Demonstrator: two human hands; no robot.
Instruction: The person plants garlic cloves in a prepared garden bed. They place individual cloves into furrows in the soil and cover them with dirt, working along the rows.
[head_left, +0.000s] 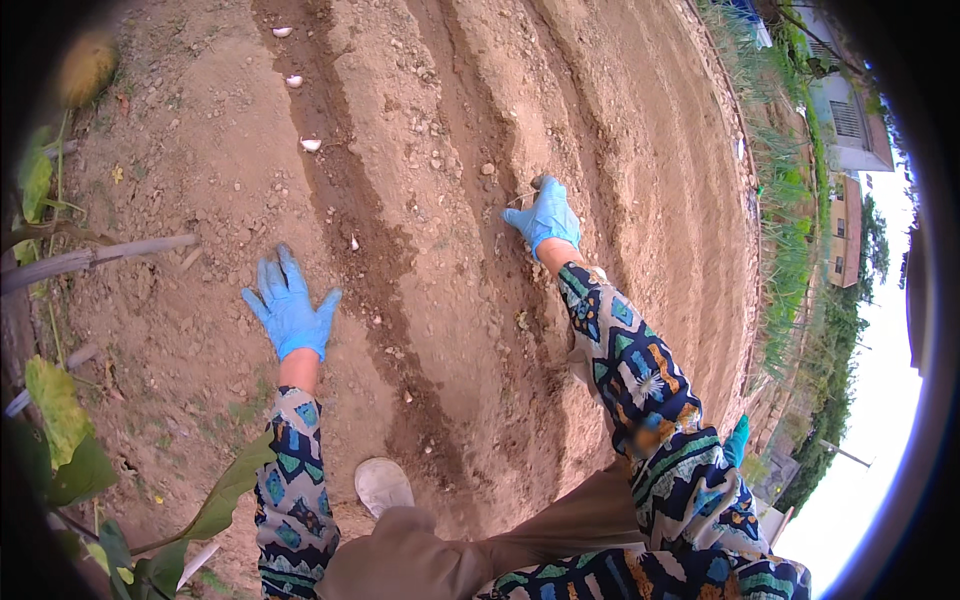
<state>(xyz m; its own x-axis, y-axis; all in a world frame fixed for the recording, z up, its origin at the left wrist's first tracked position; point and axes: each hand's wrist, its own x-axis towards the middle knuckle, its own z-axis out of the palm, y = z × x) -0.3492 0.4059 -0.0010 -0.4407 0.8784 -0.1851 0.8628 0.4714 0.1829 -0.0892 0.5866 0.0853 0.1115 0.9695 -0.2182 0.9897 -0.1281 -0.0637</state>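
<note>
My left hand (293, 306), in a light blue glove soiled at the fingertips, rests with spread fingers on the dry soil left of a damp furrow (322, 176). Several pale garlic cloves (310, 144) lie spaced along that furrow. My right hand (547, 216), gloved alike, reaches over the second furrow (487, 127); its fingers are bent at a small dark clod (537, 181) and a thin dry stem (523, 197). Whether the fingers grip either one cannot be told.
Wooden poles (97, 256) and leafy vines (67, 420) stand at the left. Soil ridges (660, 187) run between the furrows. A shoe (383, 486) is beside the first furrow. Green plants (784, 285) and buildings (847, 124) border the plot at the right.
</note>
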